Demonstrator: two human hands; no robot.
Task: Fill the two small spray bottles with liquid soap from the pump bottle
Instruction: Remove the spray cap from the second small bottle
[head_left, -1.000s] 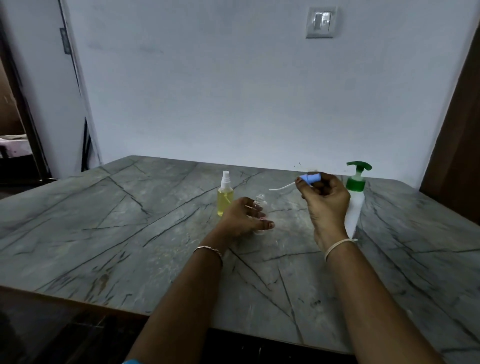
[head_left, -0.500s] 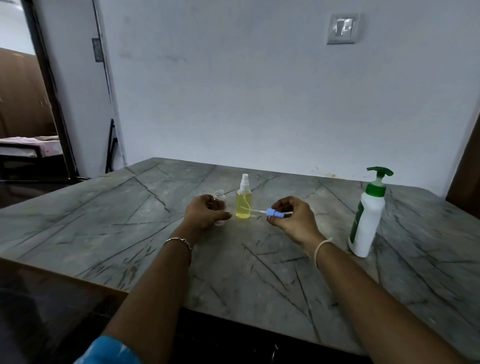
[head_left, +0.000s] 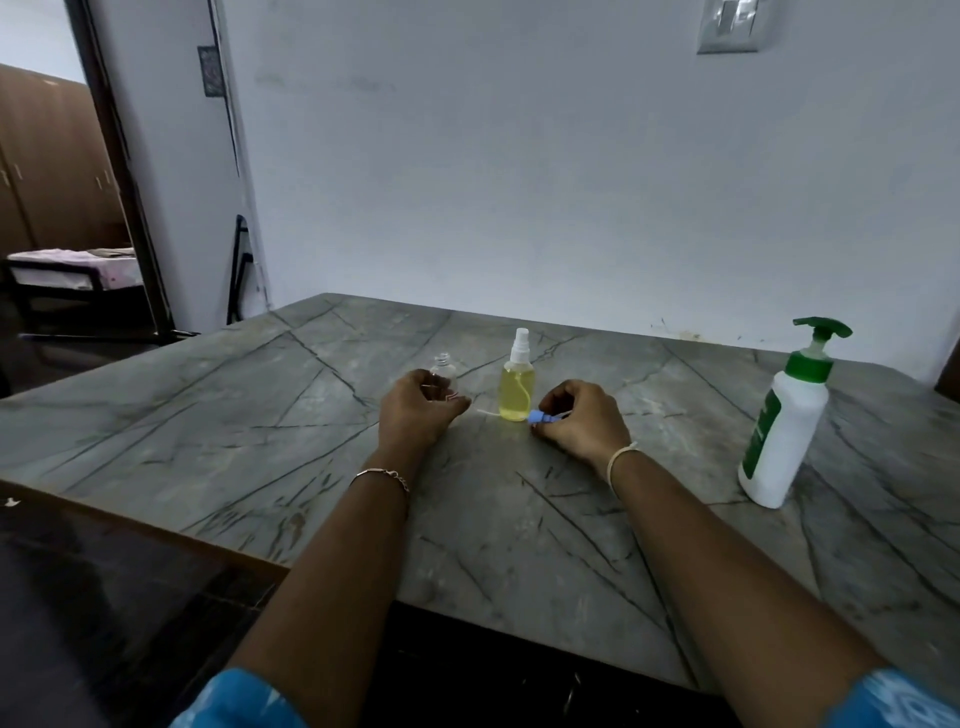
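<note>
A small spray bottle (head_left: 517, 391) full of yellow soap stands capped with a white sprayer at mid-table. To its left stands an empty clear bottle (head_left: 443, 369) with no cap; my left hand (head_left: 418, 415) is curled around its lower part. My right hand (head_left: 584, 421) rests low on the table just right of the yellow bottle, pinching a blue spray cap (head_left: 537, 416) whose thin white tube points left across the table. The white pump bottle (head_left: 784, 431) with green pump head stands apart at the right.
The grey marble table (head_left: 260, 431) meets a white wall at the back; its front edge runs near my forearms. A doorway opens at the far left. A light switch (head_left: 730, 23) is on the wall above.
My right hand has come down from beside the pump bottle to the table with the blue cap. My left hand has shifted the empty bottle to the left of the yellow one.
</note>
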